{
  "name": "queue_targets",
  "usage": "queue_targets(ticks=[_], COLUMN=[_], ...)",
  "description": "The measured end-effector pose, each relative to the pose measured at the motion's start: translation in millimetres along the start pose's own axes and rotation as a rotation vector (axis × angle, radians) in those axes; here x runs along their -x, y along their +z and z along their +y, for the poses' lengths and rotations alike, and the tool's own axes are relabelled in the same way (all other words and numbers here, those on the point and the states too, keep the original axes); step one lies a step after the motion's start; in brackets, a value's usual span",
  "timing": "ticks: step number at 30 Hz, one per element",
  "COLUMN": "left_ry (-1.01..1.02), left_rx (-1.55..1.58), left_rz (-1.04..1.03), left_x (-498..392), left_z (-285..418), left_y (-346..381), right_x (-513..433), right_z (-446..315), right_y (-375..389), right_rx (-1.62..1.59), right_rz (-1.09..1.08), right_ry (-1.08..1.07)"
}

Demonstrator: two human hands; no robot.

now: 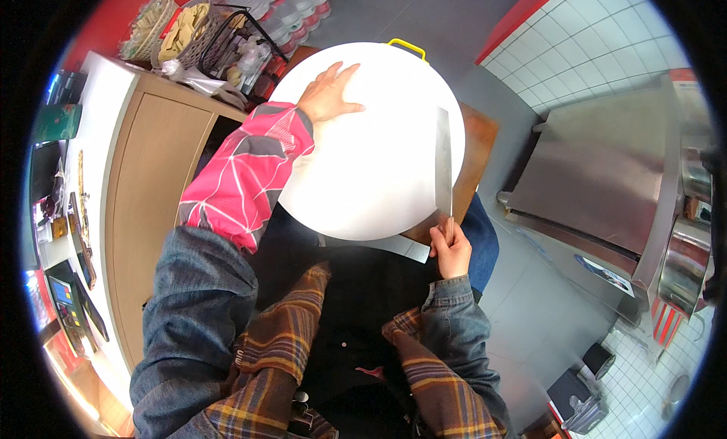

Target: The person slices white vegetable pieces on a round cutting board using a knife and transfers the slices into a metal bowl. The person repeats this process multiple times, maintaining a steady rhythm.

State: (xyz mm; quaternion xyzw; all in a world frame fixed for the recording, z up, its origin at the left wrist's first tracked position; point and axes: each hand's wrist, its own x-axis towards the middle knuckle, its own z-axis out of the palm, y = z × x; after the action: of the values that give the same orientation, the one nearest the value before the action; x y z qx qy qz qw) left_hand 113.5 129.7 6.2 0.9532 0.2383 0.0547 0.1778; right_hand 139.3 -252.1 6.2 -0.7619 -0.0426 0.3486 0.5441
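Observation:
A large round white board (pixel 375 155) lies on a brown wooden table (pixel 480 135) before me. My left hand (pixel 330 95) rests spread on its upper left part, holding nothing, with a pink patterned sleeve cover on that arm. My right hand (pixel 451 248) grips the wooden handle of a long knife (pixel 443 160), whose broad blade lies over the board's right side and points away from me. A flat pale strip (pixel 406 247) shows under the board's near edge, close to my right hand; its kind is unclear.
A wooden cabinet (pixel 156 172) with a white top stands at left, with baskets (pixel 190 30) at its far end. Packed plastic bottles (pixel 289 10) are beyond it. A yellow handle (pixel 408 46) sticks out behind the board. A stainless steel unit (pixel 590 172) stands at right.

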Motion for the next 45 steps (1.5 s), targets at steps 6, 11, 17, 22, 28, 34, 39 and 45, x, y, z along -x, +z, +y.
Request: queue_targets(ticks=[6,11,17,22,28,34,39,45], left_ry=[0.027,0.069,0.066,0.100,0.119,0.096,0.046,0.032], left_rx=[-0.133,-0.140,-0.220,-0.228,-0.093,0.032,0.105,0.085], left_rz=[-0.309,-0.367,-0.460,-0.500,-0.330,-0.107,-0.140,-0.136], left_x=[-22.1,-19.6,-21.4,-3.5,65.1,111.9,135.6,143.5], left_z=[12.3,16.0,31.5,70.8,117.0,112.6,86.4,81.6], left_y=[-10.1,-10.9,-13.0,3.7,31.2,32.8,21.7,19.4], right_x=[-2.6,-6.0,-6.1,-9.1,-12.2,-12.1,-12.9,-12.5], right_z=[-0.2,1.3,1.7,1.6,4.7,7.0,9.2,10.6], right_y=[-2.5,-2.9,-3.0,-5.5,-8.8,-7.5,-5.9,3.6], right_rx=[0.024,0.028,-0.008,-0.025,-0.099,-0.044,-0.070,-0.078], right_rz=[0.013,0.009,0.008,0.026,0.031,0.028,0.018,0.000], right_ry=[-0.009,-0.004,-0.003,0.002,-0.011,-0.008,-0.008,-0.016])
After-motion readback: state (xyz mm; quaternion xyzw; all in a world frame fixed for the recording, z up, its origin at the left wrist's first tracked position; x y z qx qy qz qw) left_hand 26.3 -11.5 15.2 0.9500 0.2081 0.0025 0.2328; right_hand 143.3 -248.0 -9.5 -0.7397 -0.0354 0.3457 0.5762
